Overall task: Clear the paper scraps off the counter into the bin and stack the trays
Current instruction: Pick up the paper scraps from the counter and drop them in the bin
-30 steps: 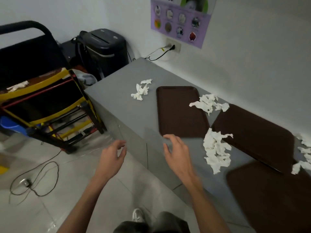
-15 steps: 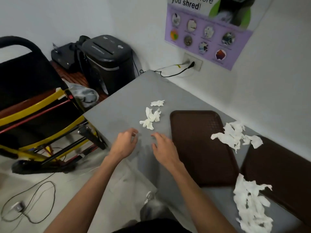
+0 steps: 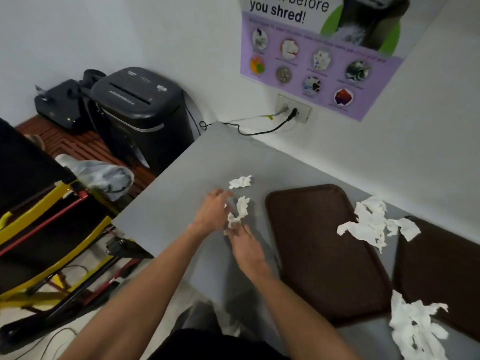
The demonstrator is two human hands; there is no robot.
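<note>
Where hands blur: scrap grasp unclear.

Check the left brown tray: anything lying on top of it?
The left brown tray looks bare. Torn paper scraps overlap only its far right edge; what lies under them is hidden.

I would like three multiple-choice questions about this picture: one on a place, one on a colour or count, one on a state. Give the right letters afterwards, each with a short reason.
1. Where does the small single scrap lie?
A. on a tray
B. on the bare counter beyond the hands
C. on the floor

2. What colour is the near tray?
A. dark brown
B. white
C. yellow

3. How are the trays now?
A. stacked
C. standing upright
B. lying side by side, flat

Answers: 1 B, it rests on grey counter past the left hand and right hand. 2 A, its surface is dark brown. 3 B, the second tray lies beside it.
</note>
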